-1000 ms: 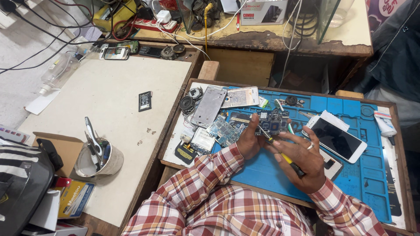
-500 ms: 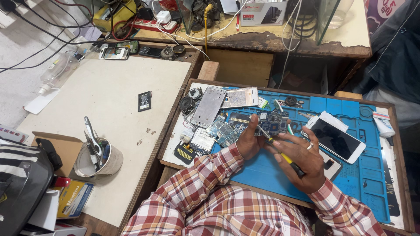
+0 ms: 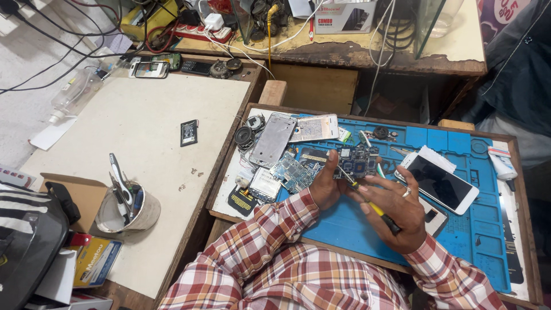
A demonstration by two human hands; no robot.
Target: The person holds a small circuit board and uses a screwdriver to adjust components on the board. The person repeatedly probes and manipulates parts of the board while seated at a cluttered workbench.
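Observation:
My left hand (image 3: pixel 325 183) grips a small blue circuit board (image 3: pixel 357 161) just above the blue work mat (image 3: pixel 459 229). In my right hand (image 3: pixel 396 209) is a thin screwdriver with a yellow and black handle (image 3: pixel 376 209), its tip touching the board. Both arms wear red and white checked sleeves. Around the hands lie more circuit boards (image 3: pixel 291 171), a silver phone frame (image 3: pixel 272 139) and a white phone back (image 3: pixel 313 127).
A white smartphone with a dark screen (image 3: pixel 441 183) lies right of my hands. A cup of tools (image 3: pixel 125 209) and a small black battery (image 3: pixel 189 132) sit on the pale side table. Cables, phones and a power strip crowd the back shelf. Another person's dark sleeve shows at top right.

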